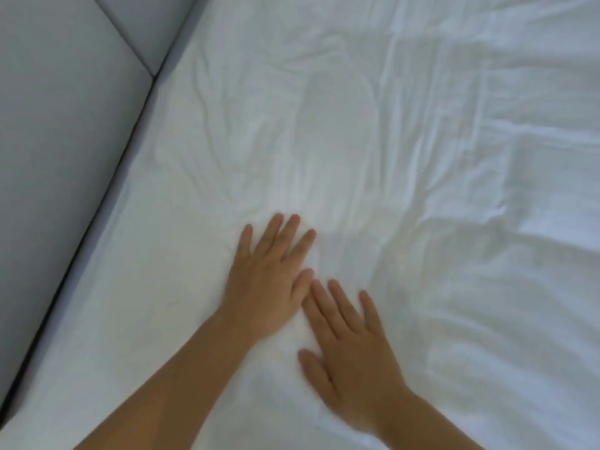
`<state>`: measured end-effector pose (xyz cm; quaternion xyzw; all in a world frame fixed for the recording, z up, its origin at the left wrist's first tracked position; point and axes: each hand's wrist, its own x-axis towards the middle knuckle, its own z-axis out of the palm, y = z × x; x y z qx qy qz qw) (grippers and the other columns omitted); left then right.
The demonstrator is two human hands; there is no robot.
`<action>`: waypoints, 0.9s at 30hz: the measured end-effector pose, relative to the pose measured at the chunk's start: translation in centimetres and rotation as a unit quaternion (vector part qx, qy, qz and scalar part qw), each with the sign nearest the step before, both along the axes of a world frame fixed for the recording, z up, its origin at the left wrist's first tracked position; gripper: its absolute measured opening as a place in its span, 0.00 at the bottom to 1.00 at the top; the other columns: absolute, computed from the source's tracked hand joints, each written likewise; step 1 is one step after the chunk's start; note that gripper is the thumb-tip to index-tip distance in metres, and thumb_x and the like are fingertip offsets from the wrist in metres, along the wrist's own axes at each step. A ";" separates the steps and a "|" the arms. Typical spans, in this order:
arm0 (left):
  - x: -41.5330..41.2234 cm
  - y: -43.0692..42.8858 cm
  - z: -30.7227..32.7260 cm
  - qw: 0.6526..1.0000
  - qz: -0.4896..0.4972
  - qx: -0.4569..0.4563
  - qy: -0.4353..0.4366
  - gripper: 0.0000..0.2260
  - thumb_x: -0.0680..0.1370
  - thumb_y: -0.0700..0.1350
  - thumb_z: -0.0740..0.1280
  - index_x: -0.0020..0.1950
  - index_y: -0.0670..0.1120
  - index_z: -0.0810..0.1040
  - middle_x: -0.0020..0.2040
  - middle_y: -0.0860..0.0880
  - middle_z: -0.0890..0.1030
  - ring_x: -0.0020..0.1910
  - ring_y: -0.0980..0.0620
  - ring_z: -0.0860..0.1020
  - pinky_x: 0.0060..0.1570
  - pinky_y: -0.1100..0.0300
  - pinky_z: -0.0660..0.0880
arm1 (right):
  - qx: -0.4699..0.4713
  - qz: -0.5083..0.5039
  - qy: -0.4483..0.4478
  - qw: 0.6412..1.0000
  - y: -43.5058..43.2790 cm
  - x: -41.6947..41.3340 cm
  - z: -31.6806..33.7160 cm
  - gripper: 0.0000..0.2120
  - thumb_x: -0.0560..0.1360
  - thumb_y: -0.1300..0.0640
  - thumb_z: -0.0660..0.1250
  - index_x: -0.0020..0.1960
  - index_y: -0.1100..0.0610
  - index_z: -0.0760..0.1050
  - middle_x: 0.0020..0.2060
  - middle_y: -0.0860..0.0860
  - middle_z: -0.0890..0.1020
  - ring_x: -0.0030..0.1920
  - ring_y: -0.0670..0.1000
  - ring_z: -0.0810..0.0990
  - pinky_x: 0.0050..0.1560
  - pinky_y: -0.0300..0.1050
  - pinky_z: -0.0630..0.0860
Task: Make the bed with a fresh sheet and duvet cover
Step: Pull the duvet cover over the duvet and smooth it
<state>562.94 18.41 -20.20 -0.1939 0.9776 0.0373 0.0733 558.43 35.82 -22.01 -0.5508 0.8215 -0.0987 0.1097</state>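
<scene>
A white sheet [406,141] covers the bed and fills most of the view, creased in many places, with deeper folds toward the right. My left hand [269,280] lies flat on the sheet, palm down, fingers straight and spread. Just to its right and nearer to me, my right hand [350,352] also presses flat on the sheet with straight fingers, slightly blurred. The thumb of the left hand nearly touches the right hand's fingertips. Neither hand holds anything.
A grey padded headboard [58,157] with a seam runs along the left side, meeting the sheet's edge in a dark gap [97,222]. A shadow falls on the sheet above the hands.
</scene>
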 end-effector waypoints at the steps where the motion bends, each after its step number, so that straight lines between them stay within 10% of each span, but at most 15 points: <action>1: 2.1 -1.2 -0.3 0.998 0.048 -0.003 -0.031 0.28 0.77 0.58 0.51 0.72 0.46 0.68 0.72 0.42 0.68 0.71 0.42 0.67 0.69 0.47 0.53 | 0.018 0.071 -0.009 0.997 1.8 1.3 0.1 0.27 0.80 0.44 0.43 0.72 0.56 0.63 0.71 0.53 0.69 0.72 0.53 0.63 0.67 0.58 0.58; 4: 8.6 -6.1 -0.2 0.955 0.277 -0.040 -0.099 0.32 0.79 0.62 0.43 0.78 0.47 0.50 0.78 0.42 0.53 0.77 0.44 0.52 0.72 0.49 0.42 | 0.030 0.187 -0.032 0.981 5.5 2.9 1.2 0.27 0.79 0.43 0.44 0.71 0.54 0.64 0.71 0.51 0.69 0.72 0.52 0.63 0.70 0.54 0.56; 7: 12.3 -8.5 2.1 0.891 0.436 -0.002 -0.125 0.31 0.81 0.59 0.44 0.78 0.41 0.47 0.78 0.41 0.50 0.77 0.44 0.49 0.73 0.44 0.47 | -0.007 0.089 -0.050 0.995 4.8 1.5 2.9 0.27 0.80 0.41 0.45 0.73 0.55 0.61 0.72 0.53 0.65 0.73 0.51 0.57 0.71 0.51 0.52; 13: 17.4 2.8 1.4 0.992 0.127 0.008 0.019 0.26 0.78 0.53 0.52 0.73 0.43 0.64 0.73 0.41 0.66 0.71 0.41 0.65 0.69 0.48 0.53 | 0.055 -0.124 -0.039 0.990 -0.6 4.1 1.7 0.35 0.75 0.41 0.45 0.75 0.61 0.59 0.74 0.57 0.61 0.75 0.57 0.56 0.71 0.55 0.46; 22: 29.3 6.2 3.0 0.872 0.488 0.035 -0.022 0.26 0.82 0.49 0.52 0.77 0.39 0.50 0.77 0.41 0.53 0.76 0.42 0.50 0.73 0.46 0.49 | 0.015 0.206 -0.154 0.966 9.8 22.9 3.6 0.29 0.74 0.46 0.56 0.72 0.57 0.62 0.72 0.52 0.63 0.72 0.54 0.63 0.70 0.50 0.56; 27: 22.1 18.5 2.9 0.981 0.150 0.063 0.106 0.26 0.76 0.52 0.55 0.73 0.43 0.66 0.72 0.42 0.67 0.72 0.42 0.65 0.69 0.44 0.54 | 0.011 -0.191 -0.073 0.979 12.7 8.7 3.3 0.33 0.72 0.47 0.55 0.70 0.68 0.63 0.70 0.66 0.65 0.71 0.66 0.61 0.71 0.58 0.55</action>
